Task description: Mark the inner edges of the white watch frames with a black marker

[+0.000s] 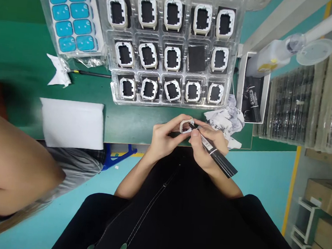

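Note:
My left hand pinches a small white watch-case frame between thumb and fingers, just past the table's front edge. In my right hand is a black marker pen with a white label, its tip end at the frame's right side. Whether the tip touches the frame is hidden by my fingers. Beyond my hands lies a clear plastic tray holding rows of similar white frames on black pads. One pocket of its middle row shows only a black pad.
A crumpled cloth lies right of my hands, beside a white box with a bottle and dark markers. Stacked trays stand farther right. At left are a blue-pad tray, a white sheet and another person's arm.

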{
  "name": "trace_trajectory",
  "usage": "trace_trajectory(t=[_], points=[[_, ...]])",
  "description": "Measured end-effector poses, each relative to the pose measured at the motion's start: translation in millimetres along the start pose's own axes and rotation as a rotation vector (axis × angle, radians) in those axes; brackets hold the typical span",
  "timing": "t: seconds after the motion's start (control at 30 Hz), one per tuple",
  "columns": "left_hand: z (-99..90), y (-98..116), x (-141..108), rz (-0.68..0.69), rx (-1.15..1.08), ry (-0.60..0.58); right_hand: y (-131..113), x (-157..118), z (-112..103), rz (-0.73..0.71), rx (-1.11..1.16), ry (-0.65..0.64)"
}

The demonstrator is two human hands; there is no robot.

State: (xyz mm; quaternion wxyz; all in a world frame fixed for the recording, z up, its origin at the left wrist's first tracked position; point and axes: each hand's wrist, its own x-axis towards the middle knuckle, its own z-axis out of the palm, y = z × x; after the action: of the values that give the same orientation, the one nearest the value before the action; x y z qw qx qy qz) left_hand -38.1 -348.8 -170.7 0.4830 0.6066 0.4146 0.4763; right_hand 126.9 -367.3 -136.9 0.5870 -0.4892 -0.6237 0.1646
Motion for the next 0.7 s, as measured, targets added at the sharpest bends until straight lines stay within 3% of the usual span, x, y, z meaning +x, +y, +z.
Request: trace_trajectory(t=[0.7], points=[[0.7, 2.4, 2.3, 0.064, 0.062, -0.011, -2.1, -5.7, -3.5, 0.086, -0.056, -0.007]])
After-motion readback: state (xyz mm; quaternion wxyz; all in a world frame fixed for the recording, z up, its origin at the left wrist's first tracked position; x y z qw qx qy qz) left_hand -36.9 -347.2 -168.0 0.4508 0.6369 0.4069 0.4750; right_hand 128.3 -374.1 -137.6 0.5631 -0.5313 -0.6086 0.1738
